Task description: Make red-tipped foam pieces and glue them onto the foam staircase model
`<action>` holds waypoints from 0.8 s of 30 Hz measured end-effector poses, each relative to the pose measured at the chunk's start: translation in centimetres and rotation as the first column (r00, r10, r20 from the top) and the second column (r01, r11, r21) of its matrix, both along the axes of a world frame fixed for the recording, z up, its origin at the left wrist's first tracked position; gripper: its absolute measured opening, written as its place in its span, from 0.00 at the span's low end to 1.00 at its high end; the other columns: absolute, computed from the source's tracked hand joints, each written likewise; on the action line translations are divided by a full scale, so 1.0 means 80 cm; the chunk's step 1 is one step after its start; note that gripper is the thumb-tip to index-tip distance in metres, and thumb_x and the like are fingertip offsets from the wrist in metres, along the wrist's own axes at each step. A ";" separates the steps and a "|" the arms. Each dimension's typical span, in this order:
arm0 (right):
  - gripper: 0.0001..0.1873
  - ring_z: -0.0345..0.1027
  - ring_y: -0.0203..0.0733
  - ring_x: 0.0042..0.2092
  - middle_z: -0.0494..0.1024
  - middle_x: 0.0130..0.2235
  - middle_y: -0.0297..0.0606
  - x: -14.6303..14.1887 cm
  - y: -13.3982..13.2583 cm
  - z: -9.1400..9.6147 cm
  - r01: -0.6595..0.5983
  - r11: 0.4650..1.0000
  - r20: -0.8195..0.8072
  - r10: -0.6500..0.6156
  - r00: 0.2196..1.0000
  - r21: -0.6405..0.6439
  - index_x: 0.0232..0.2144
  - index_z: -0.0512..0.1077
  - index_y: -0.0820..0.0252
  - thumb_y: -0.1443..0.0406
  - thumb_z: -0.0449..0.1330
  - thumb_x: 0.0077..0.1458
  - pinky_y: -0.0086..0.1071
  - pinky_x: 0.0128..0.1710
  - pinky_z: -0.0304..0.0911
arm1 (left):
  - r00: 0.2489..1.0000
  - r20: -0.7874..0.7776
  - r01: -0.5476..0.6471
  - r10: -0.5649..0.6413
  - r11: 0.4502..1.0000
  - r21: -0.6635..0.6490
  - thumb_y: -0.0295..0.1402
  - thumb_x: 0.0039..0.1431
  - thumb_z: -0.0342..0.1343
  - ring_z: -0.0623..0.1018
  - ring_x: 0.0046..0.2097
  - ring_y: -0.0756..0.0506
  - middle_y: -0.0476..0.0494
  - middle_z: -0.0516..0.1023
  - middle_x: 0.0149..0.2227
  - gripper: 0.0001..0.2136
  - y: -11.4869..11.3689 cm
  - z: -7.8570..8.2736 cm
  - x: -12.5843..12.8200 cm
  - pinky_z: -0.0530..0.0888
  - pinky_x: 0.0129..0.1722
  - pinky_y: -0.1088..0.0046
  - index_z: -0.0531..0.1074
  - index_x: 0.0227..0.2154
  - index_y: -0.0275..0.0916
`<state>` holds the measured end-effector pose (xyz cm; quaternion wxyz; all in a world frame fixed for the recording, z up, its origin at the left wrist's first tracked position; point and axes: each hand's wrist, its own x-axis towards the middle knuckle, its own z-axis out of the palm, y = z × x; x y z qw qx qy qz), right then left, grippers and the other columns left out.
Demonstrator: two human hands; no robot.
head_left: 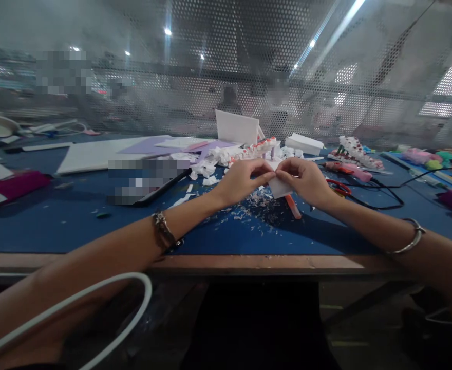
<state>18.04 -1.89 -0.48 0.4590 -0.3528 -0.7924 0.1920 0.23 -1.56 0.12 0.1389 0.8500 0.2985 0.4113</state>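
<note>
A small piece of white paper (281,188) is pinched between both hands above the blue table mat. My left hand (245,178) grips its left upper edge with thumb and forefinger. My right hand (304,180) pinches it from the other side, the fingertips of both hands almost touching. Under the paper an orange stick-like tool (293,206) lies on the mat among fine white paper scraps (257,211). Just behind the hands stands a white, red-dotted craft piece (255,150), partly hidden by crumpled paper bits (206,165).
Left of the hands lie a dark-framed tablet-like device (160,187), white and purple sheets (95,154) and a magenta box (14,189). To the right are red-handled scissors (338,187), a black cable (393,203) and another craft piece (351,151). A perforated metal screen (195,77) rises behind.
</note>
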 end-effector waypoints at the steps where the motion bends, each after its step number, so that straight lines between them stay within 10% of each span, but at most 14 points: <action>1: 0.08 0.62 0.30 0.27 0.72 0.26 0.34 0.001 0.000 0.000 -0.005 1.000 0.002 0.005 1.000 -0.006 0.27 0.67 0.64 0.63 0.57 0.49 0.25 0.26 0.57 | 1.000 0.002 0.008 -0.008 1.000 -0.017 0.36 0.56 0.51 0.74 0.30 0.51 0.45 0.75 0.27 0.12 0.000 -0.004 0.000 0.68 0.31 0.77 0.72 0.30 0.31; 24: 0.10 0.66 0.32 0.33 0.75 0.32 0.37 0.011 -0.005 0.008 -0.059 0.975 0.190 0.018 0.982 0.215 0.34 0.74 0.62 0.64 0.58 0.50 0.26 0.33 0.64 | 0.955 0.289 0.211 -0.061 0.825 -0.524 0.39 0.49 0.58 0.69 0.30 0.53 0.48 0.71 0.28 0.10 0.017 -0.019 -0.004 0.65 0.33 0.76 0.73 0.29 0.37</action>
